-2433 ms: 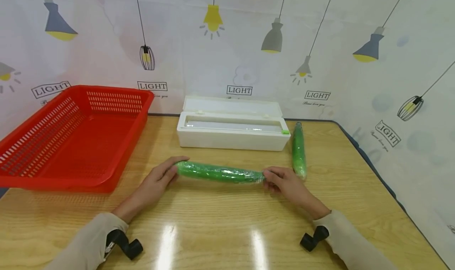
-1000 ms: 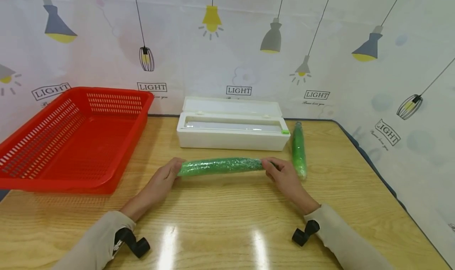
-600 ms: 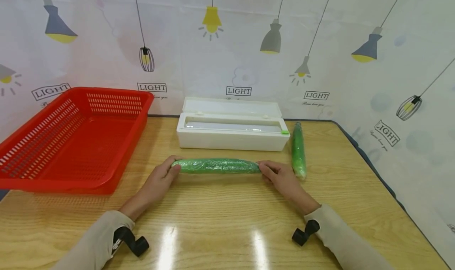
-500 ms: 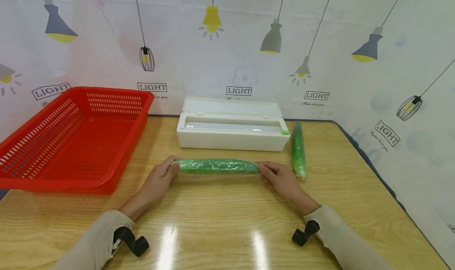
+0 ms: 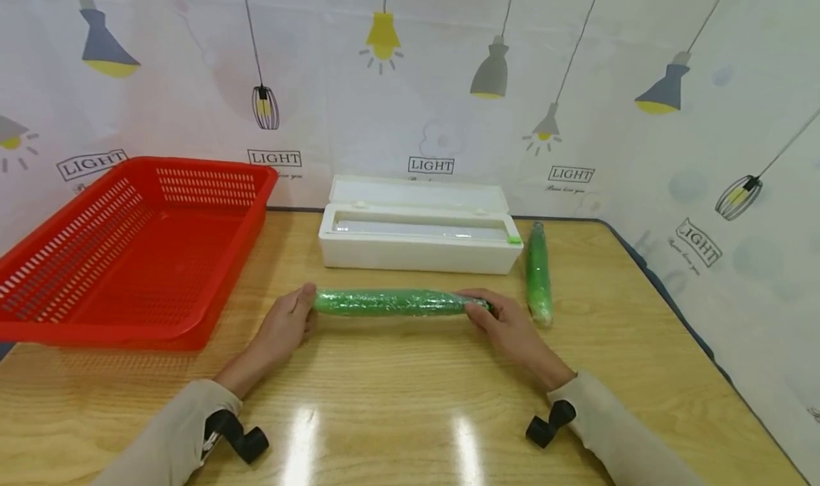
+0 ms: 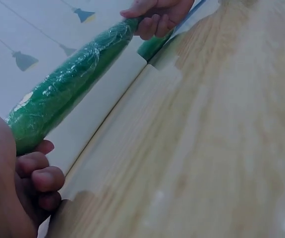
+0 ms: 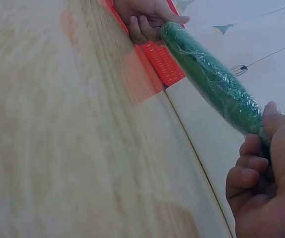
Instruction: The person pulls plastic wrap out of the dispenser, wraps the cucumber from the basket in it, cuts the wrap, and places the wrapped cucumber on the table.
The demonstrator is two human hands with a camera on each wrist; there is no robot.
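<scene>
Head view: a wrapped green cucumber (image 5: 393, 302) is held level just in front of the white wrap dispenser box (image 5: 416, 240), one end in each hand. The left hand (image 5: 282, 328) has its fingers (image 6: 38, 176) curled round the cucumber's left end; the right hand (image 5: 506, 324) has its fingers (image 7: 246, 168) curled round the right end. Both wrist views show the cucumber lifted slightly clear of the bench (image 5: 384, 400). A second wrapped cucumber (image 5: 538, 272) lies on the bench just right of the dispenser box, near the right hand but apart from it. A red basket (image 5: 211, 258) stands left of the dispenser box, well apart from the left hand. Bare bench surface extends from the dispenser box toward the person, beneath and in front of the held cucumber.
</scene>
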